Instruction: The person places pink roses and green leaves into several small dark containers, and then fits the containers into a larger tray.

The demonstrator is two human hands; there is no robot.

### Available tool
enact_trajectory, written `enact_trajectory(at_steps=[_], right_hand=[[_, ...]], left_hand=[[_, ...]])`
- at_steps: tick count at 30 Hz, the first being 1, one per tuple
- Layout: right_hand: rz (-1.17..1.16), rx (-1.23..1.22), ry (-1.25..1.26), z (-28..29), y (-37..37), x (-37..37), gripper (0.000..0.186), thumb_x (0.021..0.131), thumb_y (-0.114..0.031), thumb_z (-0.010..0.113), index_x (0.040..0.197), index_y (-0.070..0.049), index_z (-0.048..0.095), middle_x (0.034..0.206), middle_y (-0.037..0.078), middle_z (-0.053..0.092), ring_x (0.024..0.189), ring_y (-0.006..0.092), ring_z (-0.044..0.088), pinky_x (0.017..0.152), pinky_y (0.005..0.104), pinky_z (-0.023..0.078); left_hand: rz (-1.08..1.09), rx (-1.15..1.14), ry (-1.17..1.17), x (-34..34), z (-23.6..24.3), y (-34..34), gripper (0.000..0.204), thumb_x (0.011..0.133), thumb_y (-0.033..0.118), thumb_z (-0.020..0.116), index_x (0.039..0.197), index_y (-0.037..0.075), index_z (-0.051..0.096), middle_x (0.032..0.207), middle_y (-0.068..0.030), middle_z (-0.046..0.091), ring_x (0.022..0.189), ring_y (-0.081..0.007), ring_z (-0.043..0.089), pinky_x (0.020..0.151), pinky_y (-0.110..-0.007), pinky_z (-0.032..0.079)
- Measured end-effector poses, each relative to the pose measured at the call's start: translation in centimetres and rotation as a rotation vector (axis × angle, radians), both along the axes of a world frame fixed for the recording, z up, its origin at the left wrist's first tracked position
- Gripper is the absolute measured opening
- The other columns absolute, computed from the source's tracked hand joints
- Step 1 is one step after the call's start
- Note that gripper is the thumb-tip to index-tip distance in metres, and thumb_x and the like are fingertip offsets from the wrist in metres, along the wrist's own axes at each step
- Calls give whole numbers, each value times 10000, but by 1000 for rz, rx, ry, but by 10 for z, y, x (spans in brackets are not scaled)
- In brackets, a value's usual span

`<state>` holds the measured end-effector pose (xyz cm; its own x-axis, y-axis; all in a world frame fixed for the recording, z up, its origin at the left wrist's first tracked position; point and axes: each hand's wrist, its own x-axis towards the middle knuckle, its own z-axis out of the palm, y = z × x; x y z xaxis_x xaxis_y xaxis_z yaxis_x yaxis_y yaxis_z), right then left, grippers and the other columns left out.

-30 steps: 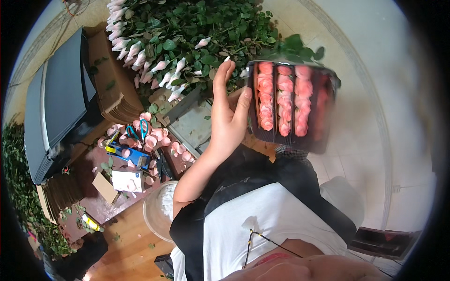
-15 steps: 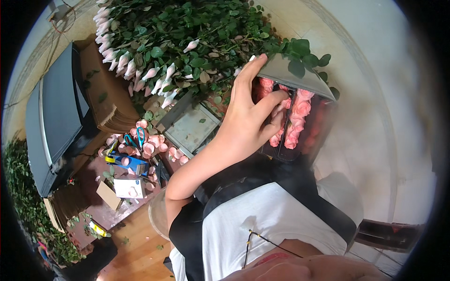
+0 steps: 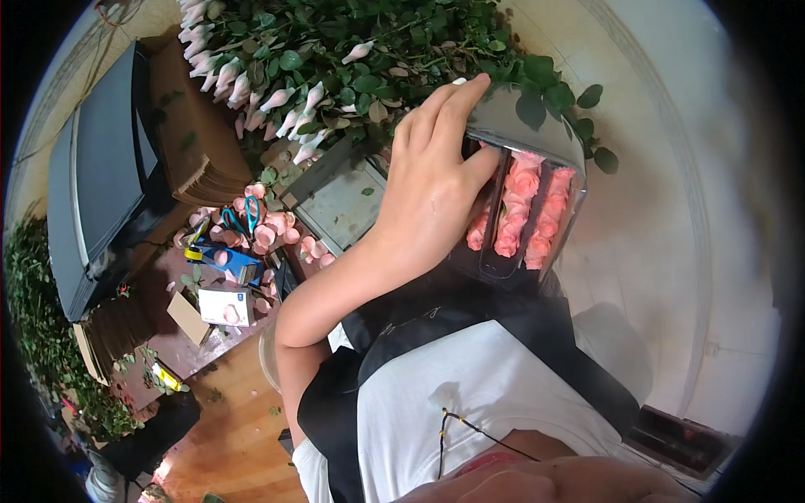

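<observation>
Clear plastic is forming the sleeve (image 3: pixel 537 180) wrapped around a bunch of pink roses (image 3: pixel 520 214), sitting at about two o'clock from the picture's centre in the head view, just in front of the person's chest. It is looking light but crushable: the film is thin and probably slippery, and the blooms inside would bruise under a squeeze, so the stiffer top edge and sides seem the safer places to grip. The left hand (image 3: pixel 432 180) is grasping that top edge and near side with fingers spread over it; the right hand is not showing. At nine o'clock a cluttered worktable (image 3: pixel 210 289) is carrying scissors (image 3: pixel 243 222), loose rose heads and a small white box (image 3: pixel 225 307); at twelve o'clock leafy rose stems (image 3: pixel 335 59) are piling up, and wooden flooring is running along seven o'clock.
</observation>
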<state>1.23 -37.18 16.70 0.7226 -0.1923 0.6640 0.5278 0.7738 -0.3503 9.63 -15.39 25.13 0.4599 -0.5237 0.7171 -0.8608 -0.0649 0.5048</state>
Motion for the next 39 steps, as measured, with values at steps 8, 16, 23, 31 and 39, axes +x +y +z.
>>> enact_trajectory(at_steps=[8,16,23,31,39], right_hand=[[135,-18,-99,6,-4,7,272,954,-240,508,1069,-13,603,1059,208,651,840,326,662,708,543,552],[309,-53,-210,12,-7,17,257,952,-216,504,1047,1,604,1043,223,654,813,335,670,690,552,556],[457,-84,-296,18,-9,26,245,951,-196,501,1028,12,605,1029,235,656,789,343,678,674,560,560],[646,-124,-363,21,-11,35,233,950,-172,498,1006,25,607,1013,250,658,761,352,687,656,568,564],[846,-145,-398,17,-13,59,222,948,-149,495,985,39,608,997,265,661,734,360,696,638,577,569]], left_hand=[[-68,11,9,2,-2,-3,280,532,-40,754,758,-16,590,1429,-191,444,1317,-446,382,1040,-513,393],[-75,-52,7,1,0,-11,251,588,-24,764,768,-16,590,1423,-196,449,1305,-446,393,1036,-500,403],[-147,-141,43,-5,-3,-16,236,626,-10,772,821,-3,639,1404,-182,478,1255,-436,433,1004,-484,433],[-189,-110,27,-11,7,-18,262,611,-27,758,844,11,643,1362,-181,493,1287,-450,390,1017,-490,431],[-111,-137,35,-3,3,-12,323,626,21,794,909,24,639,1380,-204,464,1322,-474,355,1063,-538,380]])
